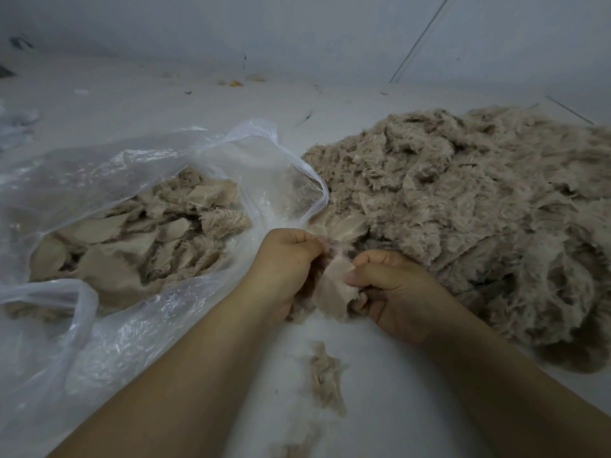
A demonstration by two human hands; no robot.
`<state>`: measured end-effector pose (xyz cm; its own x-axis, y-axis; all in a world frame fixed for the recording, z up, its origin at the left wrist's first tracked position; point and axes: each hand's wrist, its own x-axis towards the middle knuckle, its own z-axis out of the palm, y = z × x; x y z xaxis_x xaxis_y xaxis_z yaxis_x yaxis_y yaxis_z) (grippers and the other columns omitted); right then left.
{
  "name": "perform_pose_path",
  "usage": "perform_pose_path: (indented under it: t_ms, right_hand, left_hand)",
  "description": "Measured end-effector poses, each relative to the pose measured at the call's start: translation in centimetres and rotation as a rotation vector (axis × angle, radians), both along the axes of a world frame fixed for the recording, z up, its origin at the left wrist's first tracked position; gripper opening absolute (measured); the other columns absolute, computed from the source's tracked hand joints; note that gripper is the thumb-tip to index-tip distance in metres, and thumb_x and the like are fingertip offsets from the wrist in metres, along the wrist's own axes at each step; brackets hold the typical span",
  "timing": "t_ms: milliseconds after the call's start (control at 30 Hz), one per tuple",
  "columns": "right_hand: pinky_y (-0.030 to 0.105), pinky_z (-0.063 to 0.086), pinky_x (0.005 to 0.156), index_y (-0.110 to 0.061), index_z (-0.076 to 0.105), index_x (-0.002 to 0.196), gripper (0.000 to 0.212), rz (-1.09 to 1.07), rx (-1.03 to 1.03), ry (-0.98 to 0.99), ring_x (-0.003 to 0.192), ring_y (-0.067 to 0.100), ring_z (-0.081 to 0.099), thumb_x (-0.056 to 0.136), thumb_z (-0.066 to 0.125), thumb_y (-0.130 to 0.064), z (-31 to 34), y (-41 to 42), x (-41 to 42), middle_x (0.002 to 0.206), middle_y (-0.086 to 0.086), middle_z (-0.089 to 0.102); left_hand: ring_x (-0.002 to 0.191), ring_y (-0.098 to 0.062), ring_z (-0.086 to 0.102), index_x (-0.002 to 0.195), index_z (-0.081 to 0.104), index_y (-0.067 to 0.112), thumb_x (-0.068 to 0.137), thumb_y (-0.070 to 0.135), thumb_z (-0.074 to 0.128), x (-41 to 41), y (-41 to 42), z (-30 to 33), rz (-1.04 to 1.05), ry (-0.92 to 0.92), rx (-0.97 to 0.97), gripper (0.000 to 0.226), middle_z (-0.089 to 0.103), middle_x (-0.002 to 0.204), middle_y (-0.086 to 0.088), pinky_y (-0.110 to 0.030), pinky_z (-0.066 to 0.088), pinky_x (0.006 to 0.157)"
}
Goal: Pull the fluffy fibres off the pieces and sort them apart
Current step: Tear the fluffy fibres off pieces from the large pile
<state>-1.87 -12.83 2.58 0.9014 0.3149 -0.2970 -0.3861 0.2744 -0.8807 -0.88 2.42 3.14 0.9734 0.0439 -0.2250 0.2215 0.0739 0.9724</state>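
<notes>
Our hands on one beige piece

Left hand [287, 269] and right hand [393, 292] pinch the piece [332, 289]; fibre heap [463, 209] at two o'clock.

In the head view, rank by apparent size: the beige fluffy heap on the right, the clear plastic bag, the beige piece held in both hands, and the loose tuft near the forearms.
Largest to smallest:
1. Beige fluffy heap and clear plastic bag: similar, unranked.
2. Loose tuft and held beige piece: similar; the tuft lies nearer the camera.
</notes>
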Motion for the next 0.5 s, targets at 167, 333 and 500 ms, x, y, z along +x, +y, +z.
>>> perform_pose_path:
  t_ms: [167, 333, 500]
  right_hand:
    - [0.016, 0.041, 0.043, -0.005, 0.054, 0.064, 0.027, 0.015, -0.025, -0.006, 0.050, 0.011, 0.046, 0.084, 0.056, 0.012, -0.1, 0.2, 0.0, 0.060, 0.011, 0.051]
    - [0.016, 0.042, 0.043, -0.010, 0.059, 0.054, 0.037, 0.035, -0.064, -0.028, 0.049, 0.010, 0.047, 0.083, 0.058, 0.014, -0.2, 0.2, -0.1, 0.057, 0.009, 0.051]
    - [0.017, 0.040, 0.039, -0.009, 0.053, 0.051, 0.038, 0.012, -0.004, -0.011, 0.036, 0.007, 0.043, 0.081, 0.055, 0.014, -0.1, 0.1, -0.1, 0.047, 0.006, 0.045]
  left_hand:
    - [0.035, -0.017, 0.052, 0.066, 0.067, 0.006, 0.082, 0.035, 0.075, -0.6, -0.2, 0.6, -0.181, 0.057, 0.009, 0.035, 0.061, 0.053, -0.014, -0.018, 0.039, 0.037]
    - [0.040, -0.019, 0.058, 0.060, 0.070, 0.004, 0.081, 0.008, 0.075, -0.7, -0.9, 0.5, -0.079, 0.064, -0.116, 0.021, 0.064, 0.054, -0.014, -0.022, 0.047, 0.041]
    - [0.042, -0.022, 0.049, 0.055, 0.064, 0.007, 0.088, 0.011, 0.069, 0.1, -0.3, -0.4, 0.132, 0.008, -0.090, 0.034, 0.057, 0.051, -0.013, -0.025, 0.042, 0.044]
